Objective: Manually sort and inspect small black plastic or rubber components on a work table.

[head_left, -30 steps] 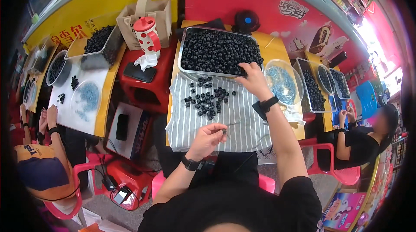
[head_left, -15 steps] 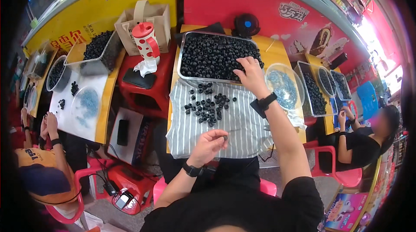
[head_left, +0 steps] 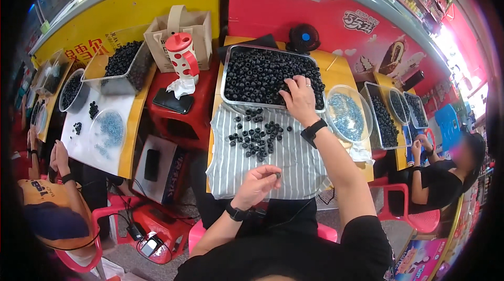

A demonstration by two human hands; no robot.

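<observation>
My left hand [head_left: 255, 185] is above the near edge of a grey-and-white striped cloth [head_left: 220, 171], with thumb and fingertips pinching a small dark ring-like piece [head_left: 278, 175]. My right hand [head_left: 301, 96] reaches over the right part of a clear rectangular tray [head_left: 226, 79]. Its fingertips, somewhat apart, touch the heap of small black ring-shaped pieces [head_left: 257, 73] inside. Whether a piece is under those fingers is hidden. Several loose black pieces [head_left: 260, 136] lie scattered on the cloth between the tray and my left hand.
Right of the tray stands a round clear tub [head_left: 369, 123] holding small bluish-clear bits. A black fan [head_left: 303, 37] is behind the tray. To the left, a red stool [head_left: 178, 123] bears a phone and a red-spotted tumbler [head_left: 182, 60]. People work at tables on both sides.
My right hand has shifted slightly left within the tray, its fingers still on the black pieces. The left hand keeps its pinch. The whole view has moved a little.
</observation>
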